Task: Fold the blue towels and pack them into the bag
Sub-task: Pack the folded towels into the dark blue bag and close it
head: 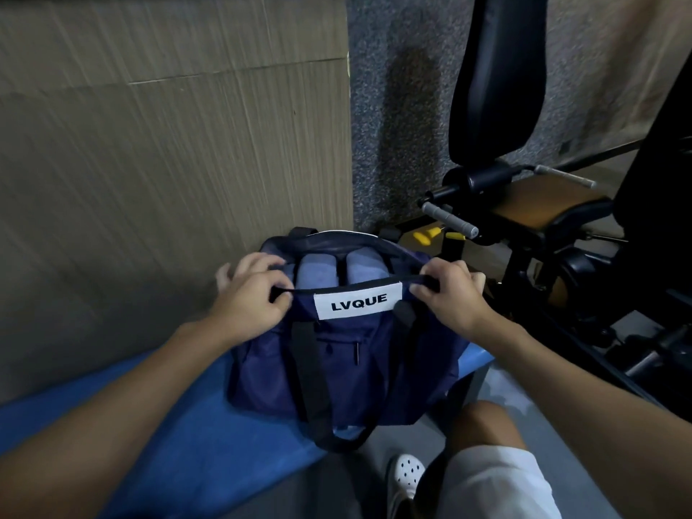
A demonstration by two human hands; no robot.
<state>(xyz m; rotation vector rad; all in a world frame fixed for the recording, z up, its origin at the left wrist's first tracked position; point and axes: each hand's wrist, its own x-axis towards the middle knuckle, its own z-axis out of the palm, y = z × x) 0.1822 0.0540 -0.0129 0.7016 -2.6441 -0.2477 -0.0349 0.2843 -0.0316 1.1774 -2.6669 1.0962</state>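
Note:
A navy bag (344, 365) with a white "LVQUE" label stands on a blue bench (179, 436), its top open. Inside it, rolled light-blue towels (318, 269) stand side by side; two rolls show plainly and a third is half hidden behind my left hand. My left hand (251, 290) pinches the near rim of the bag's opening at its left end. At the rim's right end, my right hand (447, 294) pinches the same edge. The rim is stretched taut between both hands. A black strap hangs down the bag's front.
A wood-grain wall (168, 144) rises close behind the bag on the left. Black gym equipment (524, 204) with grey handles and a tan pad crowds the right side. My knee, white shorts and a white perforated shoe (406, 477) are below the bench edge.

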